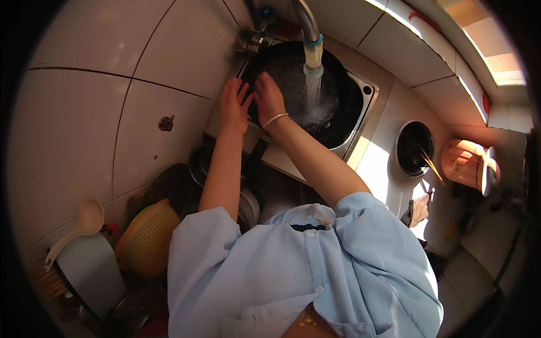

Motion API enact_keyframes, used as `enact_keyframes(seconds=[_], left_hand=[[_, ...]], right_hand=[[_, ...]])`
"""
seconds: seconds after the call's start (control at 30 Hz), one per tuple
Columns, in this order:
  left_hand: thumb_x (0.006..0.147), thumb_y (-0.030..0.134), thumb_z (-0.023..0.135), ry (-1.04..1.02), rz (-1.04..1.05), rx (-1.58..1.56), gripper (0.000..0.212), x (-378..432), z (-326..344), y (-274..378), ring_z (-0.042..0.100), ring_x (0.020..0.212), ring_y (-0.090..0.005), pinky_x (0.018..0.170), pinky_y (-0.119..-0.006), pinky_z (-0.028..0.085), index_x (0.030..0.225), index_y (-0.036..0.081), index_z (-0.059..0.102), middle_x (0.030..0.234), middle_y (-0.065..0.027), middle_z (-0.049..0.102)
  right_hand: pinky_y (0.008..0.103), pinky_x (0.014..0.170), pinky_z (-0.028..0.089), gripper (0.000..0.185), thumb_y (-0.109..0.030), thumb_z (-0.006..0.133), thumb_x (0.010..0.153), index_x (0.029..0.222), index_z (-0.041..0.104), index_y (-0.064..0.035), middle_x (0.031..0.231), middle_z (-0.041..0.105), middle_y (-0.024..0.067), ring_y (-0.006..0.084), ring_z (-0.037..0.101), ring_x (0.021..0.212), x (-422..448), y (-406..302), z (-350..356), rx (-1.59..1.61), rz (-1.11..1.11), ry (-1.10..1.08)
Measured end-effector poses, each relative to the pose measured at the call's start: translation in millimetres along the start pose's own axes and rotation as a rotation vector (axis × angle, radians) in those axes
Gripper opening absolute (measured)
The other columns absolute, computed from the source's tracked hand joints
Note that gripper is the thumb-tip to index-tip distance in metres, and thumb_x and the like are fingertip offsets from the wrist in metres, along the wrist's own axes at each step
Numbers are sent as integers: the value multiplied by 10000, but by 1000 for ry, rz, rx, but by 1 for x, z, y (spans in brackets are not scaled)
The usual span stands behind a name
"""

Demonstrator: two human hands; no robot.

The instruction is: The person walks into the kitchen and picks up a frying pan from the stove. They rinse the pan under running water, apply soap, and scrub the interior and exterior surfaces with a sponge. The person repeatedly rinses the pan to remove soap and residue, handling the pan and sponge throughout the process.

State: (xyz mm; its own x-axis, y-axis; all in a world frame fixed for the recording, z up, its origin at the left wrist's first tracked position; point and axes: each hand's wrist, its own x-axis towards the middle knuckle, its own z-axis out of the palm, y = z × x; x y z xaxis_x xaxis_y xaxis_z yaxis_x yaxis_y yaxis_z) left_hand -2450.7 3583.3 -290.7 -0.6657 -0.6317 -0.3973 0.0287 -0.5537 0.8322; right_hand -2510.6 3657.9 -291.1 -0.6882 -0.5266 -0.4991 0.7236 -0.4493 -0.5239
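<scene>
My left hand (234, 104) is raised by the left rim of a large black pan (281, 63), near the tiled wall, its fingers spread and nothing in it. Close beside it, my right hand (269, 100) reaches over the pan's near-left edge. It wears a bangle (275, 120) at the wrist and appears to hold nothing; its fingertips point towards the left hand. The pan sits in a metal sink (367, 112). Water (312, 91) pours into the pan from a curved metal faucet (311, 23), right of both hands. Dark liquid and splashes show inside.
On the counter to the right stand a dark-inside bowl (412, 143) with chopsticks (432, 167) and a pink lidded pot (460, 162). A brown cloth or scrubber (418, 210) hangs nearer me. At left are a yellow colander (148, 236) and a pale ladle (90, 217).
</scene>
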Motion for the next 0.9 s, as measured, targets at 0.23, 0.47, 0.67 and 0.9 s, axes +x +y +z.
enact_keyframes(seconds=[0.23, 0.47, 0.67, 0.9], left_hand=[[907, 375, 606, 54, -5, -77, 618, 47, -5, 7, 403, 1277, -258, 1054, -419, 319, 1364, 33, 368, 1380, -122, 403], [920, 413, 573, 53, -60, -79, 671, 69, 15, 22, 374, 1312, -253, 1076, -426, 277, 1407, 23, 326, 1440, -141, 369], [929, 460, 529, -12, -99, -62, 709, 95, 22, 30, 359, 1330, -237, 1093, -427, 222, 1425, 8, 299, 1467, -128, 350], [923, 491, 495, 2, -74, -69, 733, 102, 31, 36, 437, 1230, -224, 1088, -404, 272, 1365, -65, 315, 1296, -135, 461]], right_hand=[[376, 1115, 206, 677, -374, 497, 946, 1463, 238, -22, 1529, 257, 110, 233, 254, 1405, 29, 0, 36, 144, 19, 29], [388, 1128, 178, 729, -413, 507, 935, 1464, 209, -9, 1532, 247, 121, 242, 248, 1409, 63, -2, 33, 187, -15, 105], [397, 1136, 167, 756, -420, 516, 931, 1450, 204, 32, 1513, 258, 171, 257, 280, 1388, 83, 2, 43, 296, -54, 16], [354, 1100, 270, 617, -368, 499, 948, 1389, 319, 23, 1396, 402, 156, 252, 397, 1279, 96, 0, 49, 384, -45, 103]])
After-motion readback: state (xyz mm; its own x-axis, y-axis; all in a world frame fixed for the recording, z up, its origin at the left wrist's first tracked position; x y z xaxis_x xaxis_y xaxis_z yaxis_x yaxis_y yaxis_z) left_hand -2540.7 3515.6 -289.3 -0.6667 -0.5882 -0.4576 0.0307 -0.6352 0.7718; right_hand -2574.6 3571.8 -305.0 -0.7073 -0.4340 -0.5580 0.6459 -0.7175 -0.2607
